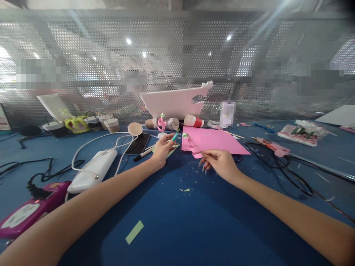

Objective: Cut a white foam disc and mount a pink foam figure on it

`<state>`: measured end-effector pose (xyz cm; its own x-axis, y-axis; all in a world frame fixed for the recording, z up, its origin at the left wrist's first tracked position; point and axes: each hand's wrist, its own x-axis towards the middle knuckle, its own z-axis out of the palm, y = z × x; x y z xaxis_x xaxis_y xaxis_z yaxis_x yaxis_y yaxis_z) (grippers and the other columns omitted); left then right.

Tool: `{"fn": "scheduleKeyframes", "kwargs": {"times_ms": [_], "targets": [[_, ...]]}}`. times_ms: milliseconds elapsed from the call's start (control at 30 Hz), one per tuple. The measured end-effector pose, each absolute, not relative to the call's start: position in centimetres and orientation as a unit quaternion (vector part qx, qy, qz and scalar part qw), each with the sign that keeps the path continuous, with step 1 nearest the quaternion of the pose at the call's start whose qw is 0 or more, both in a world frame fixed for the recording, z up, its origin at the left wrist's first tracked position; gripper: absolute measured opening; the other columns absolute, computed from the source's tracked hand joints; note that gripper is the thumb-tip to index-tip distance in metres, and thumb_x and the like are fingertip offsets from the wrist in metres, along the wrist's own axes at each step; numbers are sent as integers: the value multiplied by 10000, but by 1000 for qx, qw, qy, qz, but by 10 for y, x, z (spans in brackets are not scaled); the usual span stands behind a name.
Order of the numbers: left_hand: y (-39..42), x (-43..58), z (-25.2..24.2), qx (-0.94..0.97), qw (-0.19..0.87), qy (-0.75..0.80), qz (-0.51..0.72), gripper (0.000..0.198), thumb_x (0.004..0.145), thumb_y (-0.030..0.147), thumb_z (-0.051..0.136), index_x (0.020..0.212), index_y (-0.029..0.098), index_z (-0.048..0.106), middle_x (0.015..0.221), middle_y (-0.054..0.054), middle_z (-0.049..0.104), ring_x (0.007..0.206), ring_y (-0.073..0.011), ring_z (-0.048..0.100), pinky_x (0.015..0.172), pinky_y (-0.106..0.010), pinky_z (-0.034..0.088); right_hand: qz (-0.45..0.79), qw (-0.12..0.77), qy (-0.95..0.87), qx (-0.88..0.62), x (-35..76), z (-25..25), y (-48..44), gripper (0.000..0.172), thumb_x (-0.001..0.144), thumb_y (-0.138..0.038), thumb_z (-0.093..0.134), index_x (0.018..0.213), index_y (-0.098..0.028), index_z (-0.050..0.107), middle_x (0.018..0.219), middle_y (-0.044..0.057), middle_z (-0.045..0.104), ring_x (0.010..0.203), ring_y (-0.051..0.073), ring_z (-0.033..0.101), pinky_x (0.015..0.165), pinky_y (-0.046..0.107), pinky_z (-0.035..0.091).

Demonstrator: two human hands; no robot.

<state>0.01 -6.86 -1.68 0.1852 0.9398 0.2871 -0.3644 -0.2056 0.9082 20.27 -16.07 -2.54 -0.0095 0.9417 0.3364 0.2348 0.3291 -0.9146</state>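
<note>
My left hand (161, 148) is closed round a thin tool with a teal tip (175, 137), held above the blue table (177, 221). My right hand (219, 162) pinches a thin wooden stick (197, 152) that carries a curled pink paper strip (190, 141) with a small green bit at its top. Both hands hover at the near edge of a pink paper sheet (219, 142). A light green paper piece (172, 150) lies under my left hand.
A white power bank (94, 170) with cable, a phone (138, 143), a black marker (142, 154) and a magenta device (30, 212) lie left. Paper cups (193, 120) and a white foam piece (174, 103) stand behind. Black cables (291, 173) run right. Green scraps (134, 232) dot the table.
</note>
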Motion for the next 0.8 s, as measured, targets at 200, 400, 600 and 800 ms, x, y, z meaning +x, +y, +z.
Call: {"fn": "scheduleKeyframes", "kwargs": {"times_ms": [200,400,600,800], "targets": [[-63,-1,-20,557,486,285,610,364,785,446,618,1052,203,664,1048,-65,651,786,-117,627,662,-229,509,515,537,-519,-420,191,-22,-166,405,598,-514,771,704,-134,677,668,64,688,505,122,622,507,263,540],[-66,0,-22,620,411,271,611,394,834,457,554,1138,222,640,1208,-87,628,1024,-199,615,860,-323,487,567,511,-510,-396,186,-23,-172,400,636,-469,770,847,-133,716,677,51,687,538,114,638,540,244,548],[-71,-7,-6,727,289,196,591,283,825,316,601,1090,252,677,1210,-70,631,1165,-202,545,1023,-371,396,573,497,-512,-403,184,-28,-172,392,620,-475,778,806,-138,702,662,46,685,522,114,634,531,248,544],[-73,-13,34,850,158,130,486,412,695,194,738,1092,282,674,1219,-65,638,1198,-237,523,1068,-467,325,570,484,-527,-404,184,-26,-173,378,617,-488,772,695,-136,659,615,29,662,500,105,612,516,249,527]]}}
